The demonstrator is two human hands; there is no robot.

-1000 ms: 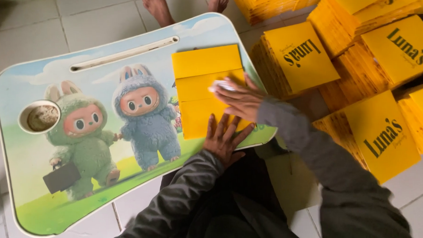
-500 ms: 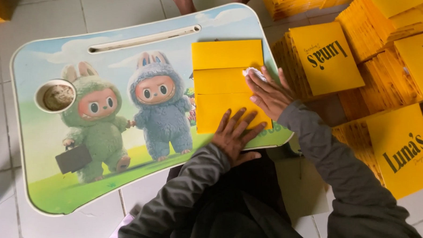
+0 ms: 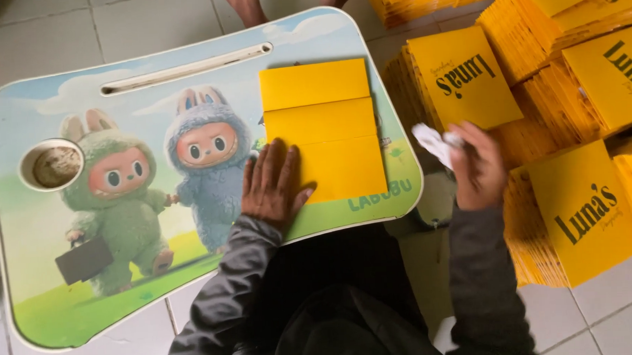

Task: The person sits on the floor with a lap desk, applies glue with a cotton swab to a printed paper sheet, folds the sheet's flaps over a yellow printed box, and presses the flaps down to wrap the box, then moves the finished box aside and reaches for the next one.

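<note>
Yellow folded card (image 3: 323, 130) lies flat on the right part of the cartoon lap tray (image 3: 121, 205), left hand (image 3: 273, 186) pressing its lower-left edge with fingers together and flat, right hand (image 3: 478, 166) off-tray pinching a white scrap (image 3: 432, 142) near yellow stacks (image 3: 583, 210); best to hold card steady, creases aligned.

Sleeves: both arms wear long dark grey sleeves of soft, slightly creased fabric, reaching down to the wrists.
Cuffs: plain, same grey, no buttons or bands visible.
Left hand (image 3: 273, 188): bare, no ring, watch or glove visible.
Right hand (image 3: 478, 170): bare, likewise without visible jewellery.
Lower body: dark, near-black garment across the lap, loosely folded.
Markings: none readable on the clothing.
</note>
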